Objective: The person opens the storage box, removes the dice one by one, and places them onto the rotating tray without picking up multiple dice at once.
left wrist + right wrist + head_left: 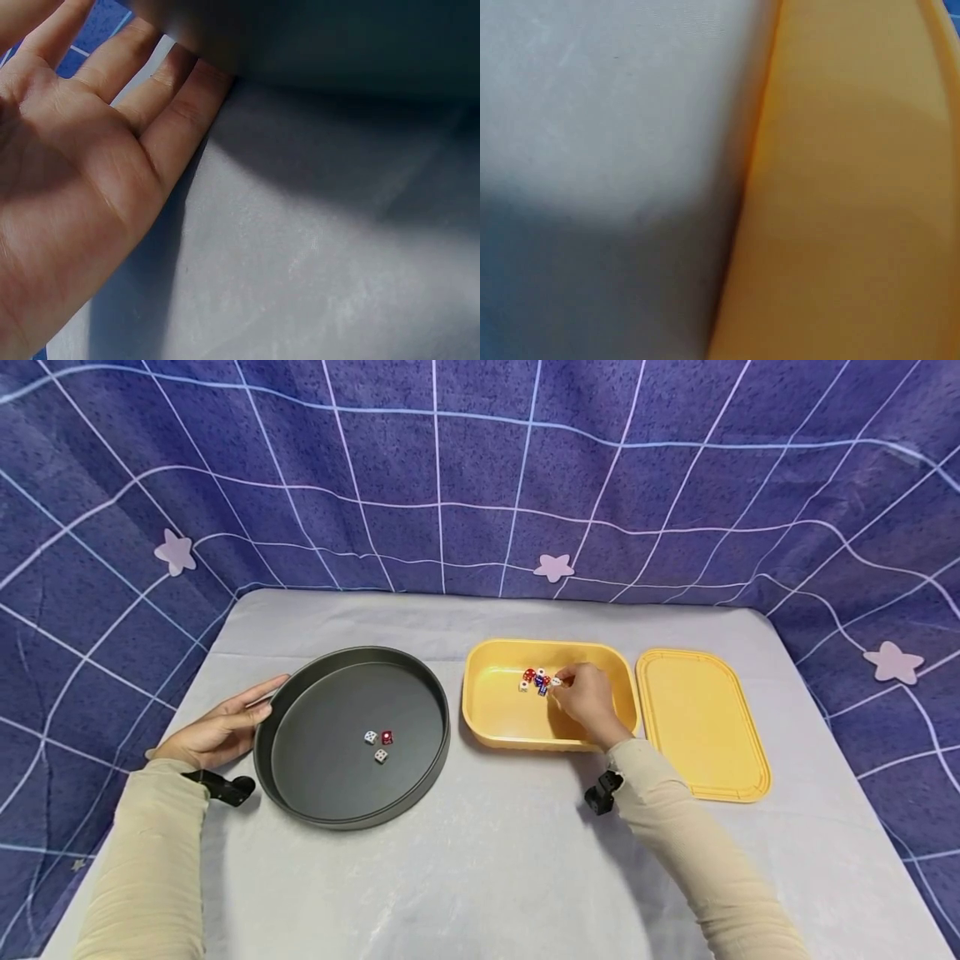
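Round pan (322, 735), 3 cubic dice (387, 737) inside, smooth tub (498, 706)

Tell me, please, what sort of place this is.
Probably a staged indoor recording corner, perhaps for filming handwork. A dark blue fabric curtain with pale grid lines hangs behind and beside a pale grey, cloth-covered table, and a small black device, likely a camera, sits at each wrist.

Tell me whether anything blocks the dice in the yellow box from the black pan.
Only the left wall of the box and the right wall of the pan; nothing visible stands on the cloth between them.
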Tool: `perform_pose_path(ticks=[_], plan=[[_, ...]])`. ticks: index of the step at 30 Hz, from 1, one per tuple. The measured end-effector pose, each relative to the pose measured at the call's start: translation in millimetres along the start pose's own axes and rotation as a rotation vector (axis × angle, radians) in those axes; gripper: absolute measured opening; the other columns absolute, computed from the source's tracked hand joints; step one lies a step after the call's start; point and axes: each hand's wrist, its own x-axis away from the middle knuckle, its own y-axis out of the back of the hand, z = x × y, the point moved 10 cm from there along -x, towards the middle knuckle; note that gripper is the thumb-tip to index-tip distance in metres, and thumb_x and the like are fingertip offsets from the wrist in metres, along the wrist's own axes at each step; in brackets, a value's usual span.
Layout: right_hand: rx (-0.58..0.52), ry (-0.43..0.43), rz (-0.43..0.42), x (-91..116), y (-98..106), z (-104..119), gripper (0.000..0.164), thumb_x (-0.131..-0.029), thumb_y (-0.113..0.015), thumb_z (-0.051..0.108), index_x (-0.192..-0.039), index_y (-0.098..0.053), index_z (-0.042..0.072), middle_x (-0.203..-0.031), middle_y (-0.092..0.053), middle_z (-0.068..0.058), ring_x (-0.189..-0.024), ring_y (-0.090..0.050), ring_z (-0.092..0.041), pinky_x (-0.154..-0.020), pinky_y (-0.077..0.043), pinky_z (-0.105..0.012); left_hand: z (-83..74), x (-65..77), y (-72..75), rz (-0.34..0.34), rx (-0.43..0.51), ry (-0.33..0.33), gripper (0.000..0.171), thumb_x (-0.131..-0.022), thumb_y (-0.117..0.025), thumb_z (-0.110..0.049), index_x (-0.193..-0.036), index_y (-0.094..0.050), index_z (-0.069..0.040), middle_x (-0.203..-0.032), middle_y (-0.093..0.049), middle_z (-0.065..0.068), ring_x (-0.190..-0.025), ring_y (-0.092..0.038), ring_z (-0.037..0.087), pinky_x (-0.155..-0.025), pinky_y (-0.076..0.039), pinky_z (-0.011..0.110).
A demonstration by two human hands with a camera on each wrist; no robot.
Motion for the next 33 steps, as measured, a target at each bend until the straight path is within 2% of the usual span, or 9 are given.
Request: perform_pose_path(ticks=[6,7,15,21,29,33], plan=[[-0.012,0.044,-0.029,2,16,14,0.018,-0.077,-0.069,0.009,-0.093,-0.074,0.002,-0.084,-0.068,-0.012,-0.079,-0.059,-0.025,-0.07,-0.046,-0.034,-0.3,0.1,-2.2,0.013,-0.005,-0.004,0.055,-0.104,-0.021,0.0,-0.154,-0.02,-0.022,-0.145,-0.047,-0.002,-0.122,-0.053,0.014,-0.098,-0.046,0.031],[-0.006,0.039,-0.02,4,18,17,0.019,-0.079,-0.068,0.008,-0.095,-0.073,0.001,-0.088,-0.069,-0.014,-0.083,-0.06,-0.026,-0.074,-0.047,-0.037,-0.5,0.1,-2.3,0.013,-0.007,-0.004,0.055,-0.104,-0.021,0.0,-0.154,-0.02,-0.022,-0.145,-0.047,-0.002,-0.122,-0.052,0.014,-0.098,-0.046,0.031],[-0.003,0.126,-0.034,13,26,54,0.017,-0.082,-0.072,0.013,-0.095,-0.074,0.004,-0.093,-0.072,-0.013,-0.089,-0.065,-0.027,-0.078,-0.049,-0.039,-0.3,0.6,-1.0,-0.011,-0.038,-0.007,0.055,-0.104,-0.022,0.0,-0.154,-0.022,-0.023,-0.143,-0.049,-0.004,-0.12,-0.054,0.013,-0.097,-0.047,0.03],[-0.064,0.21,-0.026,23,18,87,0.012,-0.081,-0.072,0.012,-0.092,-0.076,0.006,-0.086,-0.071,-0.008,-0.08,-0.063,-0.025,-0.07,-0.048,-0.036,-0.2,1.2,0.1,-0.015,-0.062,-0.01,0.054,-0.104,-0.022,-0.001,-0.154,-0.021,-0.023,-0.141,-0.05,-0.004,-0.119,-0.055,0.013,-0.095,-0.048,0.03],[-0.056,0.338,0.005,45,-5,135,0.011,-0.082,-0.072,0.012,-0.092,-0.075,0.007,-0.096,-0.07,-0.008,-0.089,-0.063,-0.024,-0.078,-0.047,-0.036,0.0,2.1,2.5,-0.033,-0.088,-0.008,0.055,-0.104,-0.02,0.0,-0.155,-0.016,-0.021,-0.142,-0.05,-0.005,-0.119,-0.054,0.012,-0.095,-0.048,0.029],[-0.065,0.398,0.027,57,-18,159,0.013,-0.082,-0.073,0.01,-0.094,-0.075,0.006,-0.095,-0.07,-0.007,-0.089,-0.062,-0.022,-0.079,-0.048,-0.036,0.0,2.5,2.7,-0.029,-0.076,-0.011,0.056,-0.104,-0.019,0.001,-0.155,-0.015,-0.021,-0.143,-0.049,-0.006,-0.121,-0.053,0.011,-0.095,-0.047,0.029]])
